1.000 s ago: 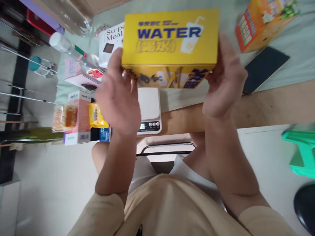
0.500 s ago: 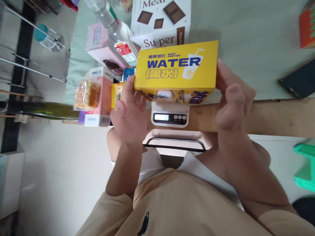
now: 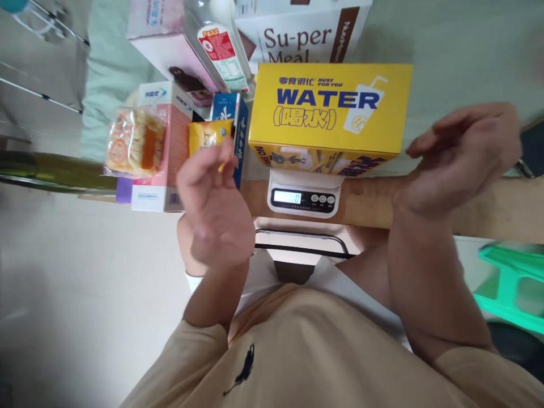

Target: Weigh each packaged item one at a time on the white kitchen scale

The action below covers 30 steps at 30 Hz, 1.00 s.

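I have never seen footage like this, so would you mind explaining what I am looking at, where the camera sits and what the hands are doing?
There is no machine here: a person works with two bare hands, and the camera is worn on their head, looking forward and down, so you see their own arms and beige shirt at the bottom. The left hand and right hand are both open and hold nothing; they hover on either side of a yellow box printed "WATER". That box sits on a small white kitchen scale, whose display seems to read 0. The scale stands at the edge of a wooden table. To the left lie a yellow snack packet, a pink box and a white "Su-per Meal" box.
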Each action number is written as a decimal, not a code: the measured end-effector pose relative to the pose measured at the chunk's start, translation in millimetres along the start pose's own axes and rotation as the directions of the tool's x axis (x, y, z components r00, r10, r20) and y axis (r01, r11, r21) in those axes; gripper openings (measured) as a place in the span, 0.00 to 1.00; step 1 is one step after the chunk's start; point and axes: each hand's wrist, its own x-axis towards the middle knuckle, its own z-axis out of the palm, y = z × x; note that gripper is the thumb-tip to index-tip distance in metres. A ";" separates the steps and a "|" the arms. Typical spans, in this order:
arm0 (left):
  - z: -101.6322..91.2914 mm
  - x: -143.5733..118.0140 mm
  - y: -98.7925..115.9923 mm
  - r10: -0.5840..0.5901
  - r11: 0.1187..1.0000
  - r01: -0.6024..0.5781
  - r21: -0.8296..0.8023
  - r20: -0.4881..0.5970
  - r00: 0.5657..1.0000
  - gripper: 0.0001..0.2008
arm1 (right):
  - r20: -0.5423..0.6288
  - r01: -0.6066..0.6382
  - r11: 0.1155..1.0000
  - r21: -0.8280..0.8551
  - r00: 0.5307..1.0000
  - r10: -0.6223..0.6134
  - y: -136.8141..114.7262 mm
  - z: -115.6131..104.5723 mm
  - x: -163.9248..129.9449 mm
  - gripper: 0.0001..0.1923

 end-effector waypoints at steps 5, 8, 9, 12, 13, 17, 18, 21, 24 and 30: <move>-21.0 -9.3 -11.1 0.324 0.943 -0.327 0.062 0.057 0.944 0.44 | -0.141 -0.280 0.928 0.248 0.937 0.320 -1.8 8.4 13.2 0.21; -30.7 -9.6 -16.7 0.326 0.938 -0.334 0.089 0.100 0.940 0.43 | -0.155 -0.360 0.904 0.229 0.904 0.399 -7.4 9.6 16.7 0.21; -31.8 -8.8 -17.5 0.342 0.935 -0.351 0.052 0.131 0.931 0.43 | -0.162 -0.369 0.901 0.228 0.898 0.408 -8.9 9.8 16.9 0.21; -31.6 -5.7 -17.1 0.400 0.916 -0.395 -0.062 0.193 0.896 0.40 | -0.130 -0.365 0.893 0.262 0.904 0.407 -9.1 9.9 15.6 0.20; -31.2 -5.1 -16.5 0.408 0.913 -0.400 -0.078 0.216 0.887 0.39 | -0.104 -0.361 0.889 0.280 0.910 0.402 -7.8 9.5 14.8 0.21; -30.9 -6.3 -13.7 0.354 0.934 -0.354 -0.053 0.287 0.890 0.35 | -0.068 -0.327 0.898 0.293 0.930 0.361 -1.9 7.4 11.7 0.19; -30.5 -7.0 -13.1 0.345 0.937 -0.346 -0.051 0.297 0.890 0.33 | -0.069 -0.326 0.907 0.267 0.932 0.355 -1.6 7.2 11.2 0.18; -27.1 -8.2 -10.8 0.324 0.945 -0.321 -0.062 0.285 0.902 0.30 | -0.076 -0.342 0.921 0.187 0.930 0.361 -5.4 7.6 10.4 0.18; -22.4 -8.0 -8.0 0.259 0.966 -0.249 -0.071 0.248 0.934 0.27 | -0.075 -0.395 0.890 0.228 0.904 0.421 -13.3 8.9 9.8 0.20; -19.8 -13.0 -8.9 0.212 0.974 -0.196 -0.110 0.166 0.963 0.29 | -0.004 -0.442 0.843 0.305 0.885 0.466 -29.0 14.1 5.2 0.20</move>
